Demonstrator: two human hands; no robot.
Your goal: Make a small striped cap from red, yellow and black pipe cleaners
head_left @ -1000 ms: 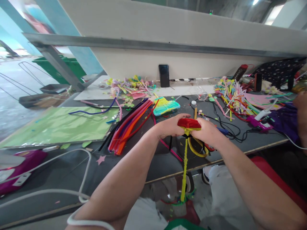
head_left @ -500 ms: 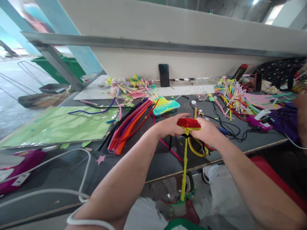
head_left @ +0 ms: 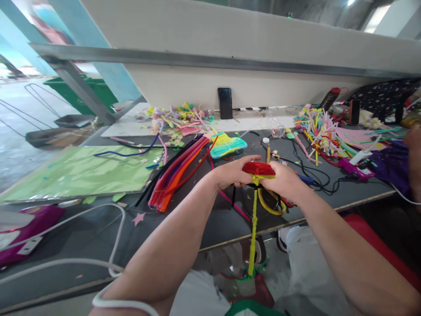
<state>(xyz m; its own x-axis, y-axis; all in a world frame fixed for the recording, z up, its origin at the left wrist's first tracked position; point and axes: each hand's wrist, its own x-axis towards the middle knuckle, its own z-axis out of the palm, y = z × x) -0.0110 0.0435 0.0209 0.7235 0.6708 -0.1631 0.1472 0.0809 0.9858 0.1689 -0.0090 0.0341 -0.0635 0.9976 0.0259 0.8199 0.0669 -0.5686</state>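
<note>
Both my hands grip a red and yellow pipe-cleaner piece (head_left: 258, 169) above the table's front edge. From its underside a yellow stem (head_left: 253, 232) hangs down past the edge. My left hand (head_left: 233, 172) is closed on the piece's left side. On its right side, my right hand (head_left: 283, 177) is closed too, fingers mostly hidden behind. Below and behind the right hand lies a yellow loop (head_left: 271, 208). A yellow and turquoise fuzzy shape (head_left: 227, 145) rests on the table beyond my hands. Left of them is a bundle of coloured pipe cleaners (head_left: 177, 173), red, orange, purple and black.
A phone (head_left: 225, 103) leans on the back panel between two heaps of coloured pieces. Green sheets (head_left: 79, 171) lie at left, near a magenta glue gun (head_left: 36, 228) with a white cord. Another magenta tool (head_left: 357, 169) is at right, beside part of a person's arm (head_left: 412, 158).
</note>
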